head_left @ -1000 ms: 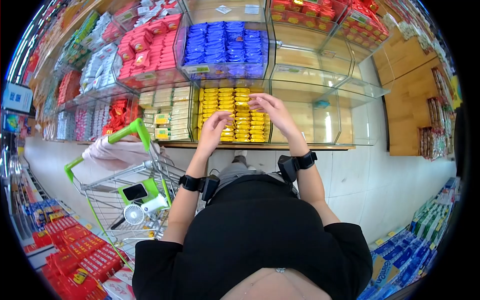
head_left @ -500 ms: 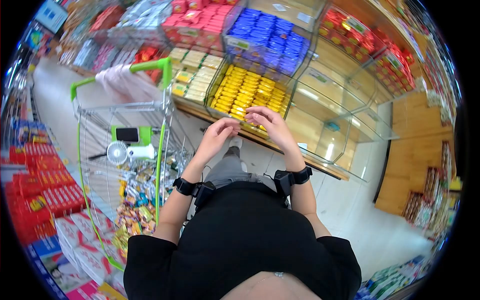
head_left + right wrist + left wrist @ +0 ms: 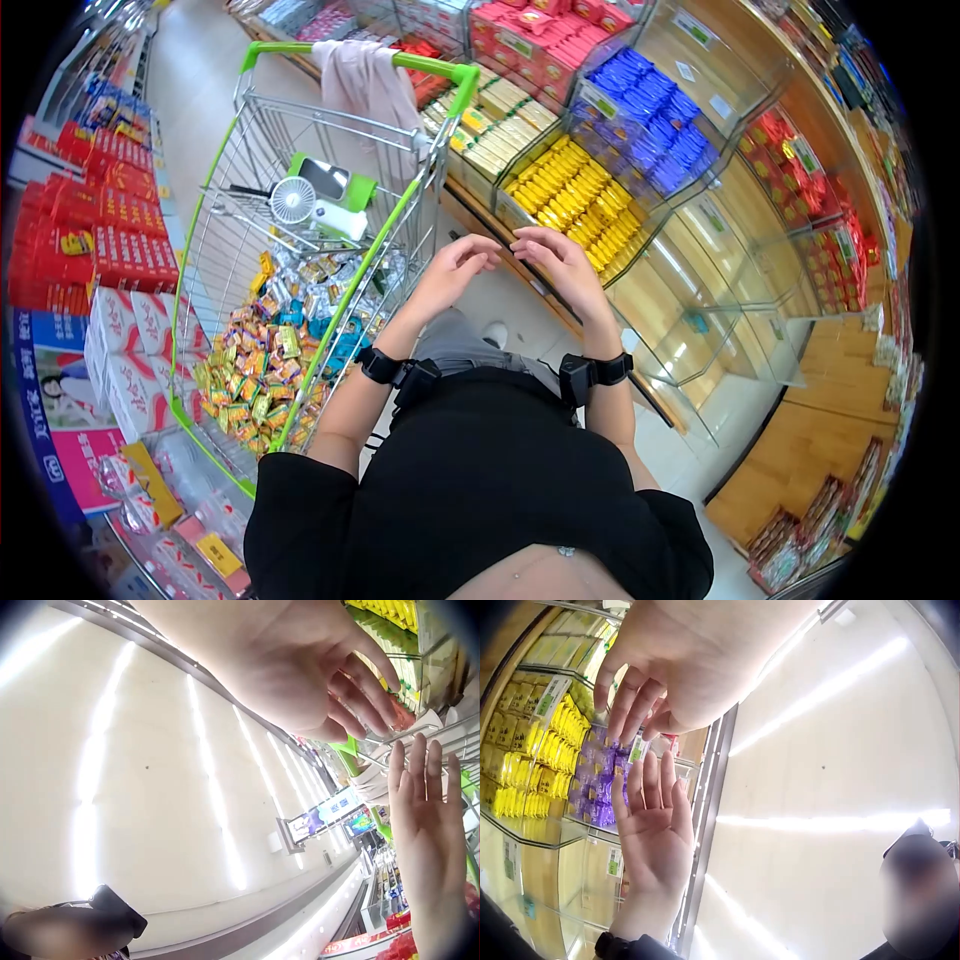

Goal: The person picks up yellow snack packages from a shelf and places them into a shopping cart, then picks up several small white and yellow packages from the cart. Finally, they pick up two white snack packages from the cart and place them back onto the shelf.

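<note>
My left hand and right hand are held in front of the waist, fingers loosely bent and a small gap between them. Neither holds anything. In the left wrist view the right palm faces the camera with its fingers extended. The left palm shows likewise in the right wrist view. Beyond the right hand are yellow-wrapped packets in a glass-sided bin. A wire shopping cart with green trim stands to the left of the left hand.
In the cart lie colourful wrapped sweets, a white handheld fan and a phone; a pale pink cloth hangs over its handle. Blue packets fill a bin behind the yellow ones. Red boxes are stacked at the far left.
The view has turned left: the shelves have swung to the upper right, and the cart with its sweets has come further into view. Both hands stay empty before the body.
</note>
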Motion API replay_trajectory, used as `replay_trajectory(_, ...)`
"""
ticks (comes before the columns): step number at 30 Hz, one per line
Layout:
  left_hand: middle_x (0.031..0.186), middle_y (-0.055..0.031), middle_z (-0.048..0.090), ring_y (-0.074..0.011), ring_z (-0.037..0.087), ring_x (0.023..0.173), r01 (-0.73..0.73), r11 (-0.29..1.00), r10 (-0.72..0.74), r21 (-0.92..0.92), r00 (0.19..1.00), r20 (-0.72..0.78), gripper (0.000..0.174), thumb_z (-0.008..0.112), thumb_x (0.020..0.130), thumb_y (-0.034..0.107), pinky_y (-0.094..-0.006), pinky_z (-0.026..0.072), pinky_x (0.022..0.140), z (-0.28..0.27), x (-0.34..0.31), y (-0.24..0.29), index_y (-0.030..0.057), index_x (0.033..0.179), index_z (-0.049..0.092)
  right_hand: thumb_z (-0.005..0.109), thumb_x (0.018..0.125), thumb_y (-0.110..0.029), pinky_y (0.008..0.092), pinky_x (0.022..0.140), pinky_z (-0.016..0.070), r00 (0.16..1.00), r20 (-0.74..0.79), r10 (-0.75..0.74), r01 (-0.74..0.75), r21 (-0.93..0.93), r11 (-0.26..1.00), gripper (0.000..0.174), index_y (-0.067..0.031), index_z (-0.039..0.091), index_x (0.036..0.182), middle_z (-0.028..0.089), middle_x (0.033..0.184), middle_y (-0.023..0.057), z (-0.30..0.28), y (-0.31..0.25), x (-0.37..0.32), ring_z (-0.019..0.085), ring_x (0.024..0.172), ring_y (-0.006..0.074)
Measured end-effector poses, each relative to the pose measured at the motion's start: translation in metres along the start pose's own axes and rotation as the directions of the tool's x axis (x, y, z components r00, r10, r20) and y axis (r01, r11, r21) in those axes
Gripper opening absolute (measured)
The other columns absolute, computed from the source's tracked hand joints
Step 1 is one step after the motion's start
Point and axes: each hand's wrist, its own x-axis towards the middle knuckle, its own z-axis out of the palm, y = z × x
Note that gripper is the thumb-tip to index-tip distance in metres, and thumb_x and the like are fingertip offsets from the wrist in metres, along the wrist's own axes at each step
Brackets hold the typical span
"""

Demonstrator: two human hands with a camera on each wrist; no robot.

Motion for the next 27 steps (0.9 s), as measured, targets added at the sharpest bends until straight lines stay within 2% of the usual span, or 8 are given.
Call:
replay_trajectory(10,0.089,-0.0075,0.056,-0.0138,0.053,0.084,-0.018,1.000,0.018,0.002,0.980,-0.196,0.019,0.042,0.085,0.007,-0.0253,0.0426,0.075,-0.036,-0.044,0.007,-0.0005,0.100,0.052,0.047,0.085,-0.015,0.0243,0.079,0.0406,0.972,0.236,0.007,-0.015,0.034,0.999,0.026,0.0010,0.051,0.106,0.057,0.092,0.0075,0.049,0.013,0.034,0.053,0.086,0.0129)
replay_trajectory(16,0.090,-0.0070,0.056,-0.0130,0.053,0.084,-0.045,0.999,0.047,0.012,0.948,-0.314,0.020,0.042,0.085,0.007,-0.0257,0.0429,0.076,-0.067,-0.075,0.009,-0.0002,0.101,0.051,0.048,0.084,-0.015,0.0240,0.078,0.0404,0.927,0.374,0.040,-0.034,-0.022,0.999,0.024,0.0008,0.054,0.102,0.057,0.090,0.0060,0.090,0.012,0.055,0.053,0.086,0.0116)
replay_trajectory(20,0.090,-0.0066,0.056,-0.0126,0.053,0.084,-0.044,0.999,0.028,-0.026,0.901,-0.434,0.020,0.042,0.085,0.008,-0.0258,0.0428,0.076,-0.088,-0.100,0.012,-0.0005,0.101,0.051,0.050,0.083,-0.016,0.0242,0.078,0.0413,0.868,0.495,0.036,-0.017,-0.044,0.999,0.024,0.0012,0.055,0.099,0.059,0.090,0.0070,0.125,0.016,0.069,0.055,0.085,0.0115)
replay_trajectory(24,0.090,-0.0061,0.056,-0.0120,0.053,0.083,-0.029,1.000,0.029,0.007,0.872,-0.488,0.020,0.043,0.085,0.008,-0.0253,0.0427,0.076,-0.114,-0.121,0.010,-0.0004,0.100,0.052,0.050,0.084,-0.015,0.0242,0.076,0.0424,0.794,0.604,0.070,-0.022,-0.087,0.996,0.023,0.0009,0.056,0.099,0.060,0.090,0.0065,0.155,0.016,0.076,0.055,0.084,0.0109)
replay_trajectory(26,0.089,-0.0062,0.057,-0.0119,0.054,0.083,-0.008,1.000,0.015,0.016,0.864,-0.503,0.020,0.043,0.084,0.008,-0.0253,0.0427,0.075,-0.130,-0.131,0.005,-0.0004,0.099,0.053,0.050,0.084,-0.014,0.0237,0.075,0.0426,0.744,0.659,0.110,0.016,-0.182,0.983,0.022,0.0009,0.055,0.099,0.060,0.090,0.0061,0.167,0.013,0.080,0.054,0.084,0.0104)
replay_trajectory(27,0.088,-0.0071,0.057,-0.0127,0.054,0.082,0.031,0.999,-0.013,0.027,0.868,-0.497,0.020,0.044,0.084,0.008,-0.0255,0.0429,0.075,-0.138,-0.135,0.005,-0.0004,0.099,0.053,0.048,0.085,-0.013,0.0252,0.080,0.0419,0.717,0.684,0.134,0.000,-0.192,0.981,0.022,0.0020,0.055,0.100,0.060,0.094,0.0087,0.174,0.009,0.082,0.056,0.089,0.0127)
